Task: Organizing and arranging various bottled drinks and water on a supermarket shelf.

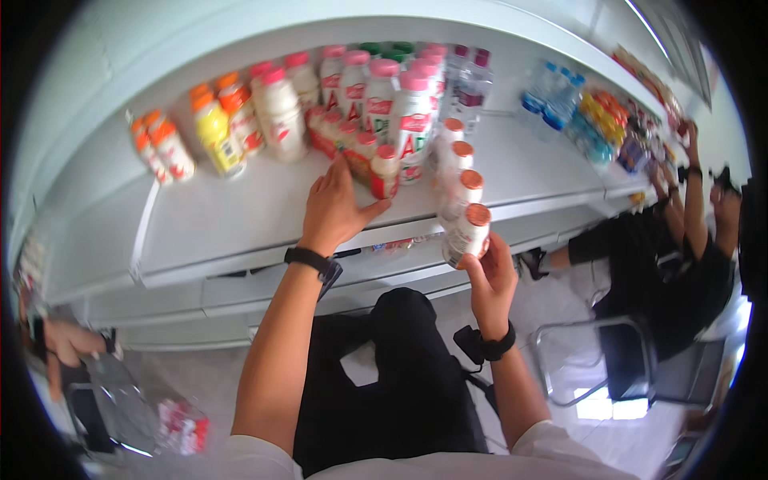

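Note:
A row of small white bottles with orange caps [468, 237] is held at its near end by my right hand [495, 282]. The row slants back over the shelf's front edge. My left hand [336, 210] rests beside a row of small red-capped bottles in a red wrap [360, 159], fingers along its left side and thumb spread by the nearest bottle [384, 173]. Behind that row stand tall white bottles with pink caps [414, 120]. Both rows are on the white shelf [240, 222], though the right one overhangs it in front.
Left are pink-capped cream bottles [282, 117], a yellow bottle [217, 141] and small orange-capped bottles [171, 147]. Clear bottles [473, 90] stand behind; blue-capped water bottles [549, 102] are farther right. A person in black [666, 276] reaches toward the shelf at right, near a metal-framed chair [591, 321].

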`<state>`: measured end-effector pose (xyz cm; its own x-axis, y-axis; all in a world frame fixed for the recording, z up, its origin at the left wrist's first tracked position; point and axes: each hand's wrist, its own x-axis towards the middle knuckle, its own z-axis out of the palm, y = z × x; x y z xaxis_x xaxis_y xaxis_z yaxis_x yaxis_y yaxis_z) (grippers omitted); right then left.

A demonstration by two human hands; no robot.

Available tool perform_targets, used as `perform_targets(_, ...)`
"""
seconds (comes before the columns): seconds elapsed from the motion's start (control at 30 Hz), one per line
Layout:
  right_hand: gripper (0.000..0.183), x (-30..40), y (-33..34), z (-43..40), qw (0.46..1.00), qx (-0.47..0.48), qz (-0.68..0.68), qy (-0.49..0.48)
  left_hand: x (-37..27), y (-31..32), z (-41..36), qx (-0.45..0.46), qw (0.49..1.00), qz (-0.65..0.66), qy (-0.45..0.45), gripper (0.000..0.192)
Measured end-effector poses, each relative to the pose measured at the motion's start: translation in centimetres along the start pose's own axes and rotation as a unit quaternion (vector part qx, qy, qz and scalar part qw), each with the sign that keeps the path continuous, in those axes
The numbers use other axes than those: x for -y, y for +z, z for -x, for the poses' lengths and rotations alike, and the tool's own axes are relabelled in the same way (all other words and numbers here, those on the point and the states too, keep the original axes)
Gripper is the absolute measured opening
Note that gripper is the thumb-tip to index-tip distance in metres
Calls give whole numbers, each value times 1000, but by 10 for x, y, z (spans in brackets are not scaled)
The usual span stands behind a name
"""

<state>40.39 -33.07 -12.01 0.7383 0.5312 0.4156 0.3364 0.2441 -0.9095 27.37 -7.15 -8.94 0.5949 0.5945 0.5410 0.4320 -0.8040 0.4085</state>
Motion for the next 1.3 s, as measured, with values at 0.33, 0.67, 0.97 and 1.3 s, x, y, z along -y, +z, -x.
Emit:
perform_targets(0.33, 80, 15, 29, -42, 972, 75, 195, -104, -8, 0, 9, -46, 998, -11, -42, 114)
perform_targets(0.67, 69, -8, 44, -111, 981, 129, 135, -55, -7, 3, 8, -76, 996, -6, -38, 107)
perform_targets(0.97, 77, -25, 52, -121, 981, 94, 166, -32, 0, 7, 8, -103, 994, -7, -23, 109)
perform_targets(1.3, 84, -23, 52, -113, 963, 94, 244, -71, -4, 6, 7, -90, 996, -16, -19, 113)
